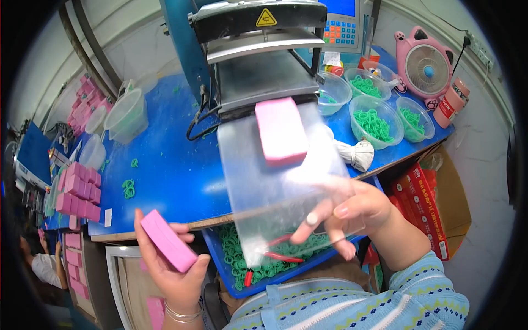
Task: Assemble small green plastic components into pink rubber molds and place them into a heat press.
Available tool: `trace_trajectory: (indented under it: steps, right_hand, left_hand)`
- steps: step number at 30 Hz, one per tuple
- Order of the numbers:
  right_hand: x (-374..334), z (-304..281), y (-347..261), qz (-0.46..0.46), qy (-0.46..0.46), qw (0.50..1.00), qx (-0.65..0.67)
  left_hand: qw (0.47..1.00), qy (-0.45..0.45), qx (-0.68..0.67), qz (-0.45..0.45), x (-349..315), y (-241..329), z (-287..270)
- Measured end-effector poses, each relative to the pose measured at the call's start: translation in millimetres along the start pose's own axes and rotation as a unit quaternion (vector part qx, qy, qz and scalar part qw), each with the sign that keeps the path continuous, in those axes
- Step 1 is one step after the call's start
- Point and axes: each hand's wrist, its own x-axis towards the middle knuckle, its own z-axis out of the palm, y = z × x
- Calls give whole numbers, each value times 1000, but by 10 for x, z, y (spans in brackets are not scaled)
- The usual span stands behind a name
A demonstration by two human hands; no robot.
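My left hand (176, 264) is closed around a pink rectangular block (168, 240), fingers on one side and thumb on the other. My right hand (352, 217) is over the near right part of a clear plastic sheet (247, 187), fingers bent and apart, with nothing visible in them. Slight blur and glare hide whether its fingertips touch the sheet. Another pink block (281, 132) lies on the sheet's far part, against the front of a press machine (264, 77) with a flat metal plate. Below the sheet, a red-handled tool (283, 257) rests in a blue bin.
The blue bin (228, 286) holds many green loops. Clear bowls of green loops (374, 125) stand right of the machine, near a pink fan (426, 69). Pink blocks (80, 190) are stacked at left. A red carton (421, 209) stands below right. Another person (49, 269) is at far left.
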Motion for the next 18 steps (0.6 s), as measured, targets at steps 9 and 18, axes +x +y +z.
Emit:
trace_trajectory:
  steps: [9,18]
  right_hand:
    - [265,36,565,188,5,981,-48]
    - [242,-90,788,202,-44,977,-48]
  left_hand:
    - [946,-241,207,64,530,-48,250]
    - [971,-136,87,176,450,-383,152]
